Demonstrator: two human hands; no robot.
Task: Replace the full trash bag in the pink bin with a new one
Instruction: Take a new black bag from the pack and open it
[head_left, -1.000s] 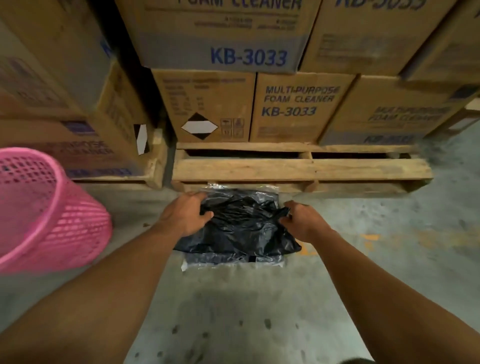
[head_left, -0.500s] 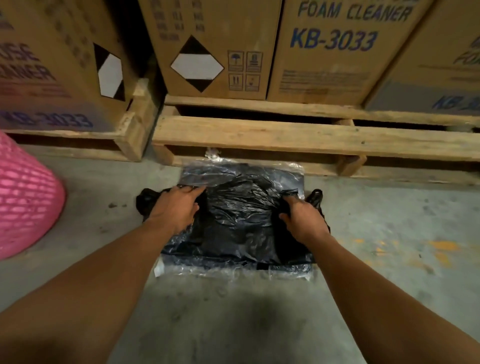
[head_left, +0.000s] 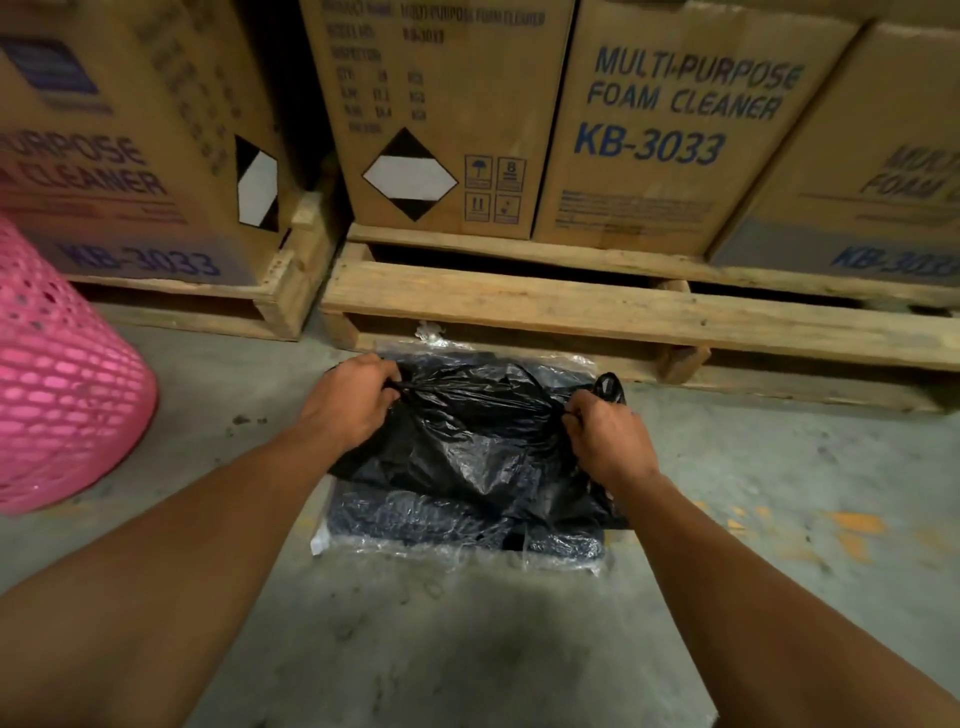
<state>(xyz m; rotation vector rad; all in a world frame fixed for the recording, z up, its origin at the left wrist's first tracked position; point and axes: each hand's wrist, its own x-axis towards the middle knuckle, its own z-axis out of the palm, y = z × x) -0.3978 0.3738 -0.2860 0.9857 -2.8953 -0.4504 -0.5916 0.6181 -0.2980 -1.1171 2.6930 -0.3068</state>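
Concrete floor (head_left: 467, 649): grey, stained, with orange paint flecks to the right in front of the pallet.

Cardboard boxes (head_left: 649, 130): stacked on top of the pallet, printed "MULTI-PURPOSE FOAM CLEANER KB-3033". One carries a black-and-white diamond label.

Wooden pallet (head_left: 571, 306): the landmark, its long front board facing the camera. A second pallet (head_left: 291, 291) butts against its left end and is also loaded with boxes.

Pink bin (head_left: 62, 384): mesh-walled, on the floor well to the left of the pallet and cut by the frame edge. Its mouth is not in view.

Clear plastic pack (head_left: 441, 525): lies flat on the floor just in front of the pallet, its far edge close to the front board. Folded black bags are inside.

Black trash bag (head_left: 478, 431): the new one, crumpled and glossy, raised over the pack in front of the pallet and stretched between both hands.

Left hand (head_left: 348, 400): fingers curled tight round a bunched left corner of the bag.

Right hand (head_left: 608, 441): fingers clenched round the right corner, with a tuft of plastic sticking up past the knuckles toward the pallet.
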